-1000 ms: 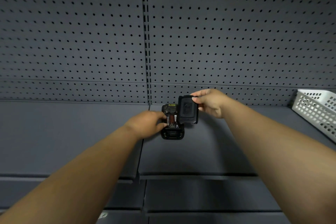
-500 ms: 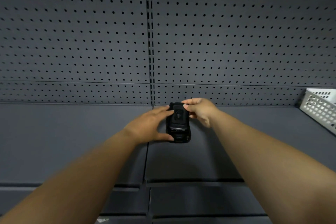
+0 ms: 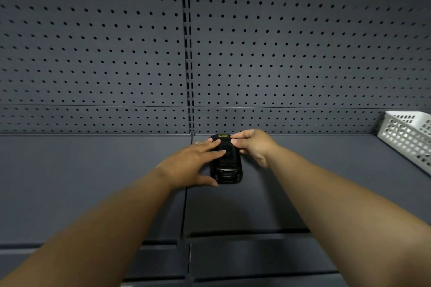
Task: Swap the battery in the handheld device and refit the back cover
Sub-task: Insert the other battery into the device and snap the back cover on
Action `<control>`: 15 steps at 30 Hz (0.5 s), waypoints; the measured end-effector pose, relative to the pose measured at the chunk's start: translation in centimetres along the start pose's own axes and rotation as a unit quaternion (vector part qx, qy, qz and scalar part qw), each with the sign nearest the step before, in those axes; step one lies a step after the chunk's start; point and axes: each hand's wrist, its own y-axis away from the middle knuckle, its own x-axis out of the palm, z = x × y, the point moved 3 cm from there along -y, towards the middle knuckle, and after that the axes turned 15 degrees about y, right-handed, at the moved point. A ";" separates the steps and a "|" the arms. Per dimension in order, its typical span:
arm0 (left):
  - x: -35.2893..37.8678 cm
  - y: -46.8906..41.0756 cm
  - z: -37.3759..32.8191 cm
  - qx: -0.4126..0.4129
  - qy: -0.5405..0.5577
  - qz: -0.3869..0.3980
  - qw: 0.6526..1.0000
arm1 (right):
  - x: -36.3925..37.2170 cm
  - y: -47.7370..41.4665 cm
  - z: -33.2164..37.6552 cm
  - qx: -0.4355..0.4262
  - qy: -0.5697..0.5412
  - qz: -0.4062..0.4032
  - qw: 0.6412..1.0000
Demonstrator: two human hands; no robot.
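Observation:
A black handheld device [image 3: 227, 175] lies back-up on the dark grey shelf [image 3: 93, 182], close to the pegboard wall. Its black back cover [image 3: 229, 155] sits on the device's upper half. My left hand [image 3: 193, 165] rests against the device's left side, fingers spread over the cover and thumb at the lower left corner. My right hand [image 3: 253, 145] pinches the cover's top right corner with fingertips. A small yellow label [image 3: 222, 135] shows at the device's far end. The battery is hidden under the cover.
A white perforated plastic basket [image 3: 405, 135] stands on the shelf at the far right. A grey pegboard wall [image 3: 279, 53] rises straight behind the device. The shelf's front edge [image 3: 233, 233] runs below my forearms, with a lower shelf beneath.
A second ago my right hand held the cover lifted beside the open compartment. The cover has come down onto the device, and both hands now lie on it.

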 end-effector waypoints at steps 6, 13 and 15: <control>0.1 -0.2 0.2 0.007 -0.008 0.010 1.000 | -0.1 0.1 -0.4 0.003 -0.032 0.021 0.999; 0.2 -0.4 0.1 0.012 -0.013 0.024 1.000 | -0.1 1.0 -0.3 0.006 0.047 0.041 0.998; 0.1 -0.4 0.0 0.009 -0.008 0.029 0.999 | 0.0 0.9 -0.4 0.009 0.056 0.040 0.998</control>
